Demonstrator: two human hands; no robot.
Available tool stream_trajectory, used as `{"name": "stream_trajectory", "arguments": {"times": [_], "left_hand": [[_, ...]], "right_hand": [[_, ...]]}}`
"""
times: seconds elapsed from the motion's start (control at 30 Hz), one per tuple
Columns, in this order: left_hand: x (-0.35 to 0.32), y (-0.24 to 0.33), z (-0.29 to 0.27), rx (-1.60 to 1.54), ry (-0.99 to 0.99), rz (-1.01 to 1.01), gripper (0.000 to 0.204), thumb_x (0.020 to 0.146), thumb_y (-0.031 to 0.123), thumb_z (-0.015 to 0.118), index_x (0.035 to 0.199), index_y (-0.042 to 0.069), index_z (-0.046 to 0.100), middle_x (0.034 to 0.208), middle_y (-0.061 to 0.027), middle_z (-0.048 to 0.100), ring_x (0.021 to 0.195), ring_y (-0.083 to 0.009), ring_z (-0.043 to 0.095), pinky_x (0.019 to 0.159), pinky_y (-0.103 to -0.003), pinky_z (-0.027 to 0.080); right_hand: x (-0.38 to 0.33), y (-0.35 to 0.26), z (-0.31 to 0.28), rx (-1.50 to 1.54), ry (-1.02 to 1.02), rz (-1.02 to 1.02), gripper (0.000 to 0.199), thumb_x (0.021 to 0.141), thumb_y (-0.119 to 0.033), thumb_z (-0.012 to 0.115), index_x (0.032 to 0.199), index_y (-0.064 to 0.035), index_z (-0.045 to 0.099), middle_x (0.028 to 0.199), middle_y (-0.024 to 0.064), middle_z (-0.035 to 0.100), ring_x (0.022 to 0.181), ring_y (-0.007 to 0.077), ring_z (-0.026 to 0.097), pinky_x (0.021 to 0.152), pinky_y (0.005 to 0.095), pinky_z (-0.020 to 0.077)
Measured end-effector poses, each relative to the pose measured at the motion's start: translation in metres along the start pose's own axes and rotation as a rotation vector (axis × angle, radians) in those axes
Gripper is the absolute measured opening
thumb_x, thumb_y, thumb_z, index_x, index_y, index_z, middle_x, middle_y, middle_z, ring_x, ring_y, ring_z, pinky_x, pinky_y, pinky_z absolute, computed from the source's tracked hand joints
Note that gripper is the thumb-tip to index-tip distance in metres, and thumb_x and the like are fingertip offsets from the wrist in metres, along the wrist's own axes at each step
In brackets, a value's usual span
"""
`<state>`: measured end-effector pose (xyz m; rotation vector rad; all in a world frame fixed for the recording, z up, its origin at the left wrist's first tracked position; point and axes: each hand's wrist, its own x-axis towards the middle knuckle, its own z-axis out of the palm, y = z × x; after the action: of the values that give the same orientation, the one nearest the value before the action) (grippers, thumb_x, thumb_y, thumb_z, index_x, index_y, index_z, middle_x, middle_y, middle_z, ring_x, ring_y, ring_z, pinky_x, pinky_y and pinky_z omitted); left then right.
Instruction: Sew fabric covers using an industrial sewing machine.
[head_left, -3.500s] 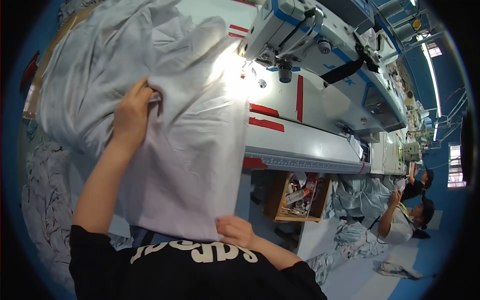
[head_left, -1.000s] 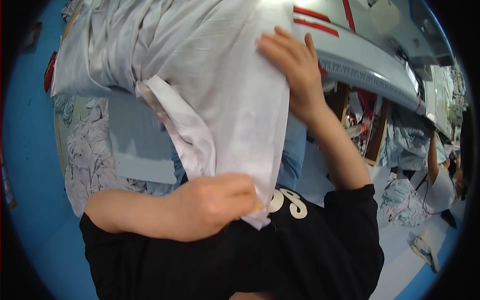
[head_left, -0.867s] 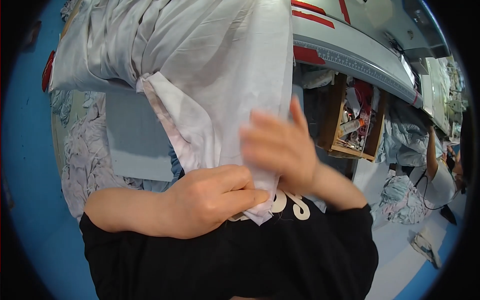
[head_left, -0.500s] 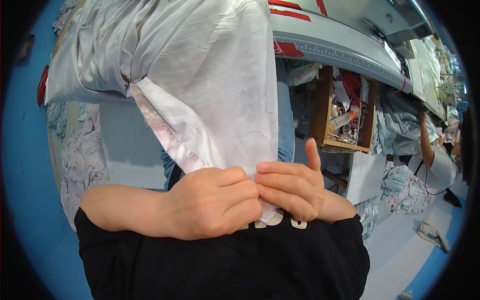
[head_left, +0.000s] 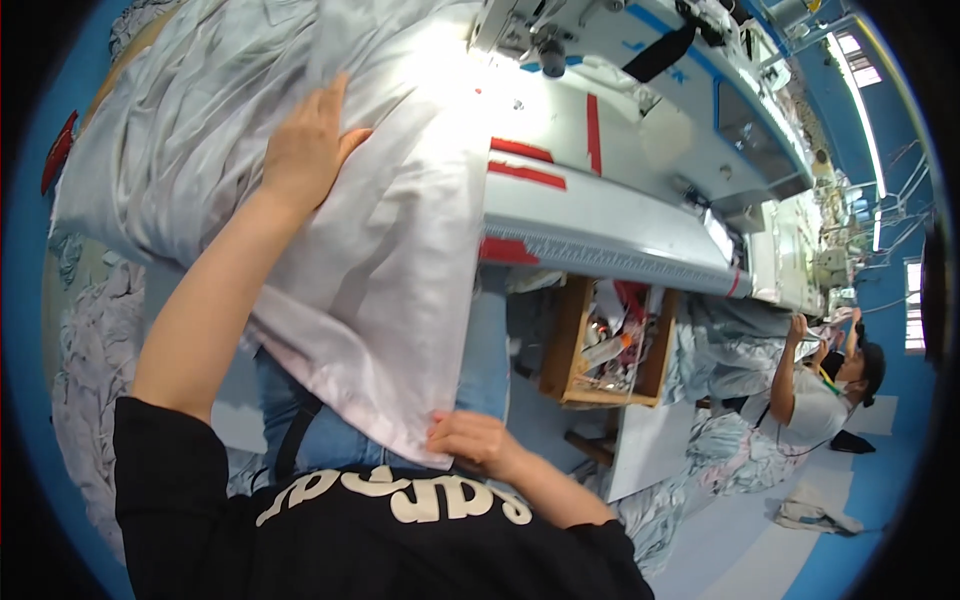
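A large pale, silky piece of fabric [head_left: 400, 270] hangs over the table's near edge and across my lap. It bunches into folds at the upper left, and its right edge runs straight beside the sewing machine. My left hand [head_left: 307, 145] lies flat on the cloth, fingers together and stretched away from me, thumb apart. Close to my waist, my right hand [head_left: 470, 438] pinches the fabric's lower corner between thumb and fingers. The sewing machine [head_left: 553, 50] stands at the top, its lamp shining brightly on the cloth beneath.
The white machine table [head_left: 610, 225] carries red tape strips and a ruler along its near edge. Below it hangs a wooden drawer [head_left: 565, 365] of odds and ends. Cloth heaps [head_left: 95, 370] lie at left and right. A co-worker [head_left: 810, 400] works at the far right.
My left hand has left the lower corner and moved up and forward onto the cloth. My right hand now pinches the corner, lower and further left. The view has shifted, showing the sewing machine.
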<state>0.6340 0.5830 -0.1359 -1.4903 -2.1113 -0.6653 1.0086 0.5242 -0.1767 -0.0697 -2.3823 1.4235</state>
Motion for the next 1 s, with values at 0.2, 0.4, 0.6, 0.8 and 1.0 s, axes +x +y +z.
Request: {"name": "stream_trajectory", "arguments": {"times": [0.2, 0.4, 0.6, 0.8, 1.0], "left_hand": [[0.036, -0.016, 0.026, -0.1, -0.213, -0.143, 0.037, 0.085, 0.039, 0.064, 0.092, 0.004, 0.056, 0.075, -0.017, 0.065, 0.072, -0.0367, 0.063, 0.062, -0.044, 0.05], [0.072, -0.038, 0.058, -0.148, -0.208, -0.173, 0.035, 0.088, 0.037, 0.061, 0.095, 0.003, 0.056, 0.081, -0.0195, 0.065, 0.078, -0.0403, 0.061, 0.066, -0.048, 0.047], [0.107, -0.057, 0.085, -0.201, -0.139, -0.217, 0.031, 0.09, 0.036, 0.058, 0.099, 0.006, 0.059, 0.088, -0.0185, 0.065, 0.083, -0.0406, 0.061, 0.068, -0.048, 0.046], [0.133, -0.076, 0.105, -0.138, -0.117, -0.22, 0.028, 0.089, 0.034, 0.059, 0.099, 0.007, 0.06, 0.087, -0.0186, 0.066, 0.083, -0.0404, 0.062, 0.069, -0.047, 0.047], [0.15, -0.088, 0.121, -0.167, -0.136, -0.278, 0.031, 0.09, 0.034, 0.058, 0.108, 0.009, 0.061, 0.095, -0.019, 0.066, 0.089, -0.0416, 0.06, 0.074, -0.047, 0.046]], "right_hand": [[0.006, 0.03, -0.007, 0.057, -0.039, 0.107, 0.022, 0.07, 0.004, 0.067, 0.089, -0.0045, 0.065, 0.094, 0.0087, 0.066, 0.1, 0.0299, 0.063, 0.088, 0.0381, 0.0526], [0.038, 0.049, -0.034, 0.107, -0.064, 0.096, 0.018, 0.07, 0.002, 0.067, 0.087, -0.0012, 0.064, 0.092, 0.01, 0.064, 0.097, 0.0298, 0.064, 0.091, 0.0379, 0.0527], [0.066, 0.062, -0.052, 0.123, -0.063, 0.035, 0.01, 0.074, -0.001, 0.066, 0.084, 0.003, 0.066, 0.087, 0.0139, 0.065, 0.086, 0.0277, 0.067, 0.09, 0.0418, 0.0542], [0.088, 0.07, -0.07, 0.089, -0.094, 0.031, 0.012, 0.074, -0.001, 0.065, 0.086, 0.0032, 0.068, 0.087, 0.0135, 0.066, 0.086, 0.0257, 0.067, 0.089, 0.0411, 0.0553], [0.098, 0.074, -0.085, 0.005, -0.104, 0.009, 0.016, 0.073, -0.001, 0.065, 0.089, 0.0008, 0.065, 0.09, 0.0106, 0.064, 0.089, 0.026, 0.066, 0.091, 0.0397, 0.0546]]}}
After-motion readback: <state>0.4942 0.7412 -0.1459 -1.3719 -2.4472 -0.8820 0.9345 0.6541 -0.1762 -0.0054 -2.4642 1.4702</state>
